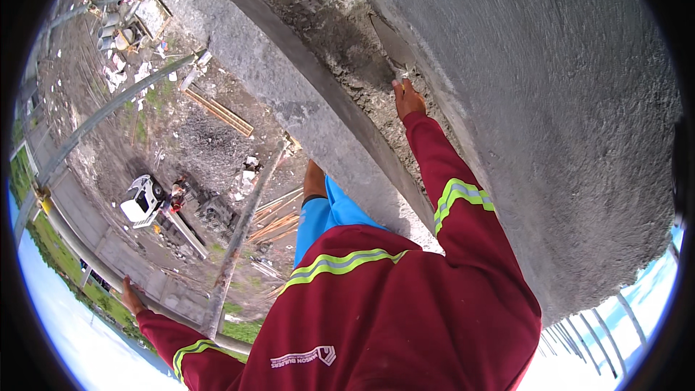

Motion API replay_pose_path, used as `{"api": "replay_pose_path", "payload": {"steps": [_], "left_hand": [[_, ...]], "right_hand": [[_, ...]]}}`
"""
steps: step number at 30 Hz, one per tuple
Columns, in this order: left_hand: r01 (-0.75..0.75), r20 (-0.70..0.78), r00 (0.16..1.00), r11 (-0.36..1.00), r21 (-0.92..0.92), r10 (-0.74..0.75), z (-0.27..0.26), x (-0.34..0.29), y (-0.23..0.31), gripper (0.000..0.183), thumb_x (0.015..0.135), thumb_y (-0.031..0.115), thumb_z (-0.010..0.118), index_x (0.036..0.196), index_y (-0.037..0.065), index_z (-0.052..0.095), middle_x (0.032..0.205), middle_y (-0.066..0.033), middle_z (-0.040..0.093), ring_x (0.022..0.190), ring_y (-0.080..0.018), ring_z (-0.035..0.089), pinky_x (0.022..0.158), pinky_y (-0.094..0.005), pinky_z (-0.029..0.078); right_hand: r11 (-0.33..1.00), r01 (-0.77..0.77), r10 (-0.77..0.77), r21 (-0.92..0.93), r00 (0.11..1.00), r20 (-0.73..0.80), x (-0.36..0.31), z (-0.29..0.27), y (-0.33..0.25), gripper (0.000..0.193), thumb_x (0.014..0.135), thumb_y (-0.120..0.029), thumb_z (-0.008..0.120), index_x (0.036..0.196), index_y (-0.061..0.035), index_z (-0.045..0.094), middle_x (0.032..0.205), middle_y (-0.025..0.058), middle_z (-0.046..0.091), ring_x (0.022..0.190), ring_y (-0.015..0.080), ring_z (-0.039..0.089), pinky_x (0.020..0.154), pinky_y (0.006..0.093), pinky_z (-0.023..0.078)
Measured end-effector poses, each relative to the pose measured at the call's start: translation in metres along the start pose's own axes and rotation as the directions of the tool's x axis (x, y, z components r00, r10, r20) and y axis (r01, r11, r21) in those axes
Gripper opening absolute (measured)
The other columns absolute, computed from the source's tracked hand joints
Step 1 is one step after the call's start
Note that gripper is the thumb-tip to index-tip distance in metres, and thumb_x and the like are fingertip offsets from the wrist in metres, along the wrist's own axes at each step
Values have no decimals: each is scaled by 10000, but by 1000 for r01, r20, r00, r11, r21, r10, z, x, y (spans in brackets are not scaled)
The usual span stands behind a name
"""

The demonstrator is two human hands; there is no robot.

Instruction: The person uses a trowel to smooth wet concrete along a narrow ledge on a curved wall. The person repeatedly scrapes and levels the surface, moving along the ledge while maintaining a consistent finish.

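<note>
My right hand is closed round the handle of a trowel. Its blade lies along the foot of the rough grey plastered wall, at the side of a trough-like concrete channel. Loose, crumbly mortar covers the channel's bottom beside this hand. Out to the left, my left hand is on a long metal scaffold pipe, with the fingers seeming to curl over it, partly hidden.
A concrete ledge borders the channel on the left, with a drop beyond it. Scaffold pipes, including a slanting one, cross that side. Far below are a white truck, timber planks and scattered debris.
</note>
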State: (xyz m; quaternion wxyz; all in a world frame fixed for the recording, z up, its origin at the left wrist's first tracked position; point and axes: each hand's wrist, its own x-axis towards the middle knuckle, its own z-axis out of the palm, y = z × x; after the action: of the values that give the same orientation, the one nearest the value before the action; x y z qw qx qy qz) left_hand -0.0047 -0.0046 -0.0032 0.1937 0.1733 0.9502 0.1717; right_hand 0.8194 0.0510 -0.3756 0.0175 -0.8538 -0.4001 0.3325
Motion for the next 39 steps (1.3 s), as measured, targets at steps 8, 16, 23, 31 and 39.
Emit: {"api": "replay_pose_path", "payload": {"steps": [8,16,23,31,39], "left_hand": [[8,-8,1000,1000,22,-8,1,-3,1,352,758,398,688,827,60,617,551,-28,479,427,-133,471,399,-266,388],[-50,-27,998,999,15,50,8,-12,7,355,761,413,673,719,72,584,525,-26,469,401,-146,463,394,-273,376],[-26,-22,999,995,91,28,9,-19,18,334,767,384,666,766,57,600,533,-37,485,419,-145,478,399,-275,386],[-40,-35,998,996,80,42,7,-12,8,342,767,410,654,783,71,614,517,-25,465,412,-136,466,397,-272,376],[22,-18,1000,1000,-5,-22,0,0,0,298,764,352,684,849,76,613,569,-25,479,442,-135,470,409,-271,391]], "right_hand": [[904,396,-295,-160,849,439,-23,-23,-25,445,938,-407,414,1157,-22,462,831,251,628,822,403,610,754,487,455],[922,334,-240,-195,890,388,-26,-63,7,440,935,-425,422,1164,-56,493,868,221,640,853,382,611,750,461,456],[915,388,-341,-113,891,299,3,-20,-32,435,925,-440,432,1143,-68,496,895,222,636,875,385,603,784,478,456],[957,252,-150,-145,854,498,-51,-37,61,512,931,-489,387,1224,-77,469,896,226,636,910,397,593,790,477,451],[973,-191,118,132,897,425,-107,13,93,520,935,-503,355,1089,-32,515,827,263,624,814,424,605,721,490,459]]}}
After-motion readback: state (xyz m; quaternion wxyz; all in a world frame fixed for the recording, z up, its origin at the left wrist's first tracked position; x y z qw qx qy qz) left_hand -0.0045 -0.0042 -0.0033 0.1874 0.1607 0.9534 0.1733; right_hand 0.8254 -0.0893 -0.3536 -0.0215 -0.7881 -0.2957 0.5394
